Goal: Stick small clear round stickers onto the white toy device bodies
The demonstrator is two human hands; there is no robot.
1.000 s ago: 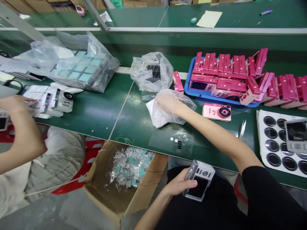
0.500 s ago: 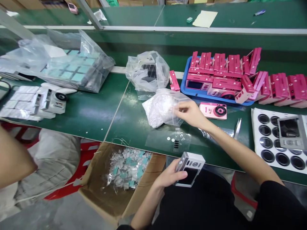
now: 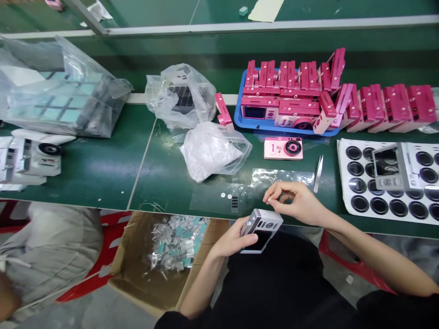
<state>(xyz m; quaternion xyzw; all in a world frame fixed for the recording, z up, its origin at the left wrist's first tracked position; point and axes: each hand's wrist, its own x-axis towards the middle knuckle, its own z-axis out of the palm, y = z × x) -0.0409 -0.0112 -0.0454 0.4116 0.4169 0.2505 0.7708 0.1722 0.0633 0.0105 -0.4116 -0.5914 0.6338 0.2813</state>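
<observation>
The left hand (image 3: 233,238) grips a silver compact camera (image 3: 262,228) at the near edge of the green worktop (image 3: 103,183), with the camera's dark screen turned toward the person. The right hand (image 3: 295,203) hovers just above that camera, thumb and forefinger pinched together; anything between them is too small to tell. Just beyond the hands lies a clear film sheet (image 3: 219,201) bearing small stickers, with steel tweezers (image 3: 318,173) to its right. Further right, a white sheet with black rings (image 3: 356,205) carries a second silver camera (image 3: 387,167). On the far side, a blue tray (image 3: 237,119) is packed with pink cameras (image 3: 264,91), and a loose pink camera (image 3: 283,148) lies in front of it. A plastic bag (image 3: 212,153) sits left of that. Below the worktop's near edge, a cardboard box (image 3: 126,269) holds silvery and teal scraps (image 3: 174,242).
</observation>
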